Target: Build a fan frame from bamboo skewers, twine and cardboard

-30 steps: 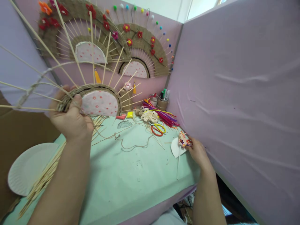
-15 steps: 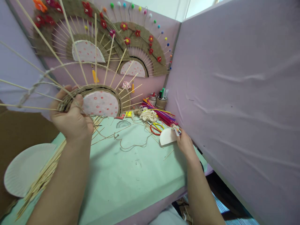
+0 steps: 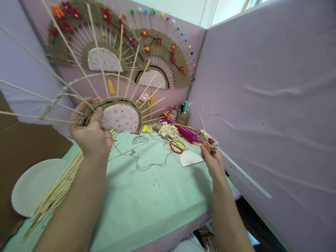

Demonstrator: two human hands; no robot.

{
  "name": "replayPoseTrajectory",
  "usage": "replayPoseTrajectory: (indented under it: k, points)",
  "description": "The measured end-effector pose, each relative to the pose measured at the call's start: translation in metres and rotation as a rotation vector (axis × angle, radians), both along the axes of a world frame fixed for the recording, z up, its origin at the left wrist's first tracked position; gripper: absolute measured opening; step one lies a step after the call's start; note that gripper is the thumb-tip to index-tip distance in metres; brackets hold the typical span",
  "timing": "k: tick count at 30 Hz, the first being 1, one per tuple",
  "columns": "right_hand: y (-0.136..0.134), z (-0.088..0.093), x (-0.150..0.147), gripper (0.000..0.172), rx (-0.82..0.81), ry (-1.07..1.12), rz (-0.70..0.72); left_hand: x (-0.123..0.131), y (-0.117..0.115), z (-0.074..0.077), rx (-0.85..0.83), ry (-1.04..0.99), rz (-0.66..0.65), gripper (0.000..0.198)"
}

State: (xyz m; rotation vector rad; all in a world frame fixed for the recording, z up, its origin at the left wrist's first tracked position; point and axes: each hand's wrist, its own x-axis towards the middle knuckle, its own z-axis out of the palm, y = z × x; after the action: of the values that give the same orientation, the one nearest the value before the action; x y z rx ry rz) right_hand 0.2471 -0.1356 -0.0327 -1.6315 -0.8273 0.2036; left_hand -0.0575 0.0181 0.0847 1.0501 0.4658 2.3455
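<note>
My left hand (image 3: 90, 131) pinches the left end of a half-round fan frame, its thumb on the twine-wrapped cardboard rim (image 3: 112, 100). Bamboo sticks (image 3: 118, 61) radiate from that rim, and a pale cord (image 3: 76, 80) runs across some of them. Inside the rim is a white half-disc with pink dots (image 3: 121, 118). At the right, my right hand (image 3: 213, 161) grips a multicoloured, patterned glue gun (image 3: 208, 140), raised above the table. A long translucent glue stick (image 3: 246, 173) extends from its back. Just left of this hand lies a plain white half-disc (image 3: 191, 159).
Red and yellow scissors (image 3: 177, 145), a cream cord bundle (image 3: 168, 130), pipe cleaners (image 3: 185, 132) and a protractor (image 3: 140, 140) lie at the table's back. Pen cups (image 3: 183, 117) stand behind. Loose sticks (image 3: 56, 182) and a paper plate (image 3: 34, 187) are left. Decorated fans (image 3: 162, 42) hang on the partition.
My right hand has lifted the glue gun, and its long glue stick now shows. The white half-disc is more exposed on the table. My left hand still holds the fan frame; the view has shifted slightly.
</note>
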Motion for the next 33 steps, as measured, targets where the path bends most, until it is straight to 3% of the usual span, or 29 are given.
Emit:
replayPoseTrajectory:
  k: [4,10,16,19,22,25,33]
  points:
    - [-0.002,0.020,-0.034,0.039,0.129,0.223,0.254,0.004,0.000,-0.006,0.001,0.040,-0.037,0.026]
    - [0.003,0.047,-0.085,0.036,0.162,0.177,0.569,0.012,-0.002,-0.015,-0.077,0.038,-0.111,0.025]
    - [0.036,0.111,-0.130,0.035,0.250,-0.018,0.629,0.014,0.000,-0.023,-0.129,0.028,-0.207,0.030]
    - [0.056,0.132,-0.153,0.033,0.361,-0.073,0.778,0.013,0.002,-0.027,-0.142,0.033,-0.230,0.030]
    - [0.070,0.134,-0.170,0.034,0.365,-0.048,0.891,0.012,0.004,-0.031,-0.135,0.018,-0.248,0.028]
    - [0.078,0.124,-0.177,0.036,0.346,-0.066,0.935,0.013,0.003,-0.033,-0.150,0.031,-0.244,0.026]
    - [0.095,0.098,-0.175,0.040,0.431,-0.063,0.757,0.020,-0.012,-0.030,-0.188,0.140,-0.203,0.027]
